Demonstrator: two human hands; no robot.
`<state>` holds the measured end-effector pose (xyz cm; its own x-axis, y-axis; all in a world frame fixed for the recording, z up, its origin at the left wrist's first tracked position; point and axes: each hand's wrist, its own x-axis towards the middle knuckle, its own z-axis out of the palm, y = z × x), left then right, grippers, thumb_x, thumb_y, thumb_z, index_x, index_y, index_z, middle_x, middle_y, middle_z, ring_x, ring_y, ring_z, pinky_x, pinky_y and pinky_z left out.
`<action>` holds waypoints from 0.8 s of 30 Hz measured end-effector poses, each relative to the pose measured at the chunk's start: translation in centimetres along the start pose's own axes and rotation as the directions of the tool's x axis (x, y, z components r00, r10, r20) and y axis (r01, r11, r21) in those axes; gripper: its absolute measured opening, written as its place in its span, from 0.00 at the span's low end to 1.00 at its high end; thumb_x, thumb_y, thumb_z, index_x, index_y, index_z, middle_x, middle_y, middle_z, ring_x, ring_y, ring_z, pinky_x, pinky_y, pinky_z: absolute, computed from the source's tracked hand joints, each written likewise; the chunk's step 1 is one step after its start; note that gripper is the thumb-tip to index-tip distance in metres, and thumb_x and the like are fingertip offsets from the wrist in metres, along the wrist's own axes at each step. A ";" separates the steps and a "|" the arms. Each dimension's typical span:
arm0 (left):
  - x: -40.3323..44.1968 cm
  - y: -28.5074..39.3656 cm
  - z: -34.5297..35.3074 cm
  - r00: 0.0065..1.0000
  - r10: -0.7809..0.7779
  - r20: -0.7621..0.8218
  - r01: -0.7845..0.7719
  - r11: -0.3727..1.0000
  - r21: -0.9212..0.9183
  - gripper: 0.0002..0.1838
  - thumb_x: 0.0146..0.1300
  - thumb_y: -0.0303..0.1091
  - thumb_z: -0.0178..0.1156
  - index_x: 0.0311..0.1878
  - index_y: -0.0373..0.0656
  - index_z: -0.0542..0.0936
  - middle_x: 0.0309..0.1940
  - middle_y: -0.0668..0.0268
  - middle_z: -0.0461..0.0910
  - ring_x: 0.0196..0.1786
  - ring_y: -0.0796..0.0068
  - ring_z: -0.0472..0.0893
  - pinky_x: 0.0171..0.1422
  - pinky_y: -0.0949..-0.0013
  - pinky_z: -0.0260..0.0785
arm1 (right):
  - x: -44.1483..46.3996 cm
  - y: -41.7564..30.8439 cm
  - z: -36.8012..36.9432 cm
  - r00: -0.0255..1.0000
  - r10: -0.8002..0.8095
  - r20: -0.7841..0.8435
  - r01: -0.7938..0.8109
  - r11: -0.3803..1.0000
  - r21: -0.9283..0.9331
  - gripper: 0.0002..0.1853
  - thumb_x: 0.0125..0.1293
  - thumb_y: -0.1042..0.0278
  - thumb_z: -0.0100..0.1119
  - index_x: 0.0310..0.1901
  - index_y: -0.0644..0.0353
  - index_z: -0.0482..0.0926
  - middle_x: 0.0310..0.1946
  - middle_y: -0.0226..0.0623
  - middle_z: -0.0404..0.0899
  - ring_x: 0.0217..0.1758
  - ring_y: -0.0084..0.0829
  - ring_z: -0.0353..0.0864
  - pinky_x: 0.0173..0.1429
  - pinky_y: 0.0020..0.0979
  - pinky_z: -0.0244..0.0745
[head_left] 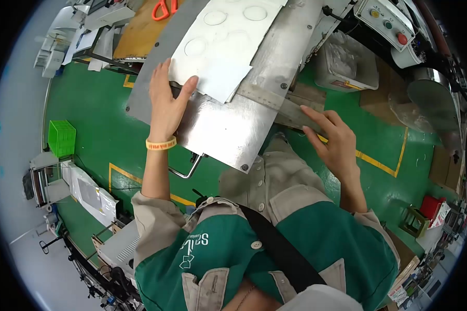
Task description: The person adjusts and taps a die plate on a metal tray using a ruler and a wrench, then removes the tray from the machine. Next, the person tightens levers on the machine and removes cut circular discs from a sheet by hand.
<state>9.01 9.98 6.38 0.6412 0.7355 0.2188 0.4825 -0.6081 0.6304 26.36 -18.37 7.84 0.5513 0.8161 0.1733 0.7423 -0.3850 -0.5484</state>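
A stack of white sheets with faint round outlines lies on the metal plate. A smaller blank white piece rests over its near edge. My left hand is at the stack's left near corner, fingers stretched along the edge and thumb spread apart. Something dark shows between that thumb and fingers; I cannot tell what it is. A long metal ruler runs from beside the sheets past the plate's right edge. My right hand has its thumb and fingers around the ruler's outer end.
Orange-handled scissors lie on a wooden table behind the plate. A control box with buttons is at upper right, above a grey bin holding clear plastic. A metal handle juts below the plate. A green crate stands left.
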 end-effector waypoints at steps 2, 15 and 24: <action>0.6 0.6 0.8 1.000 0.030 0.007 -0.030 0.998 0.063 0.42 0.52 0.55 0.64 0.63 0.36 0.63 0.63 0.47 0.59 0.68 0.50 0.56 0.69 0.55 0.50 | -0.2 0.3 0.3 1.000 -0.021 -0.021 0.021 1.000 -0.001 0.20 0.57 0.65 0.61 0.53 0.43 0.77 0.32 0.31 0.74 0.28 0.31 0.74 0.34 0.31 0.69; 0.5 1.0 0.9 0.996 0.081 -0.032 -0.071 0.969 0.238 0.40 0.47 0.55 0.68 0.61 0.43 0.69 0.55 0.57 0.66 0.61 0.57 0.61 0.66 0.55 0.52 | -0.1 0.4 0.3 1.000 0.012 -0.011 -0.012 0.999 0.033 0.19 0.56 0.65 0.62 0.52 0.43 0.78 0.31 0.30 0.75 0.25 0.28 0.73 0.31 0.29 0.69; 0.3 1.0 1.2 0.995 0.091 -0.035 -0.080 0.968 0.239 0.40 0.49 0.54 0.67 0.62 0.43 0.68 0.57 0.57 0.65 0.61 0.57 0.61 0.66 0.57 0.50 | -0.1 0.5 0.3 1.000 0.003 -0.027 -0.002 0.999 0.036 0.19 0.56 0.65 0.62 0.52 0.45 0.78 0.31 0.31 0.75 0.27 0.30 0.75 0.32 0.30 0.69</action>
<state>10.39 9.23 6.13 0.6612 0.6870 0.3015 0.5582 -0.7190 0.4142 26.53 -18.47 7.28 0.5634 0.8031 0.1938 0.7271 -0.3706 -0.5779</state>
